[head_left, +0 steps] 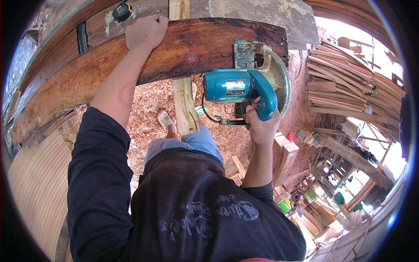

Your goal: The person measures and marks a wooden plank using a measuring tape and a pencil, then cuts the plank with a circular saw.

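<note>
Crossing under brd [196, 48]: plank [185, 107]; tape meas. [122, 11] nr L hand [146, 32].

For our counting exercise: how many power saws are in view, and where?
1: the teal circular saw, at the right end of the brown board, gripped by the right hand. Others may be hidden in the background clutter.

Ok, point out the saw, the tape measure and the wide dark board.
Saw [248, 81], head view: on its blue-green motor body.
Tape measure [122, 12], head view: on the middle of its case.
Wide dark board [196, 49], head view: on its upper face.
</note>
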Tool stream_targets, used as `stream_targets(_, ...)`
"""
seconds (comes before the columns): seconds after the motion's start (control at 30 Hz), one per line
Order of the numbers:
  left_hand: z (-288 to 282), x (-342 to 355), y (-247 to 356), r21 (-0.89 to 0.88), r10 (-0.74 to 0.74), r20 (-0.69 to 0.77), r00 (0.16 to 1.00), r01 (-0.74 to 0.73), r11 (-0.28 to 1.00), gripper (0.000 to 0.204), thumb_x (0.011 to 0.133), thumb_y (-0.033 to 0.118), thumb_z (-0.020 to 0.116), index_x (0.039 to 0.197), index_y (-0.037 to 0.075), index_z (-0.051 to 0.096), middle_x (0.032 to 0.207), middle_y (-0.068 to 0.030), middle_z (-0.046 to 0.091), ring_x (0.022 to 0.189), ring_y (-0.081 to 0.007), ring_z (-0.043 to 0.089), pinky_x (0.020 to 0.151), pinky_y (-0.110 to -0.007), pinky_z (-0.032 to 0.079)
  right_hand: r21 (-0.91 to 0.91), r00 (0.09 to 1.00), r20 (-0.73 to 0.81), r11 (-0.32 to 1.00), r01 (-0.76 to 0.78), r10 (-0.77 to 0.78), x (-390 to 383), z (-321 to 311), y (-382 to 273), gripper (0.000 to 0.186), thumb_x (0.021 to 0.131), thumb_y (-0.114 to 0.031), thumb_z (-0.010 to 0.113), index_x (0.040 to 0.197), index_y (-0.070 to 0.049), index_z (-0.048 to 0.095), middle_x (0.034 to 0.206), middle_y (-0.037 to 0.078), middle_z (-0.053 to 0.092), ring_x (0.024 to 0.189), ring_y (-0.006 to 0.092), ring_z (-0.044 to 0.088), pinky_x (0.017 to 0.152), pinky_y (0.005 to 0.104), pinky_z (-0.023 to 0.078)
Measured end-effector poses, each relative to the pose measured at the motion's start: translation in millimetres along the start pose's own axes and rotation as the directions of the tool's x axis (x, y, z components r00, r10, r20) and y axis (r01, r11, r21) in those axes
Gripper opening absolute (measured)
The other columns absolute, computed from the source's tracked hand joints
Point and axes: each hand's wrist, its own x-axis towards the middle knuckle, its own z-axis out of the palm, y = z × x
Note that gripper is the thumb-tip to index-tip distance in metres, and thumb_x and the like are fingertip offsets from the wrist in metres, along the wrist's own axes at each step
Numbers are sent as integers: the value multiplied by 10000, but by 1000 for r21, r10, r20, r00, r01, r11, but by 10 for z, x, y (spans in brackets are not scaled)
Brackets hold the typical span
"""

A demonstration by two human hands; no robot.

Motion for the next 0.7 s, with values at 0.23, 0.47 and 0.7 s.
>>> stream_targets(0.23, -39, -40, 43, -9, 5, -6, 1000, -5, 1000, 546, 975, 469, 376, 1155, 151, 782, 1128, -207, 758, 1057, -414, 721, 976, -524, 534, 12, 1000, -11, 1000, -24, 24, 1, 24, -49, 190, 855, -22, 743, 1026, -30, 660, 839, 0, 656, 717, 62, 601, 647, 237, 483)
stream_targets(0.47, -22, -52, 30, -10, 24, -14, 1000, -24, 1000, 527, 972, 436, 371, 1139, 159, 787, 1115, -186, 767, 1042, -394, 729, 961, -528, 530, 8, 1000, 10, 1000, -1, 1, 17, 6, -34, 198, 853, -23, 746, 1031, -26, 660, 834, 5, 658, 703, 61, 603, 632, 233, 483)
stream_targets(0.7, 0, -11, 3, -4, 34, -2, 999, -34, 999, 564, 972, 492, 384, 1172, 137, 775, 1133, -231, 747, 1064, -440, 711, 967, -531, 533, 1, 999, 28, 1000, 19, -19, 44, 14, -29, 259, 863, 26, 716, 1092, -4, 600, 779, 44, 622, 595, 109, 596, 582, 277, 549)
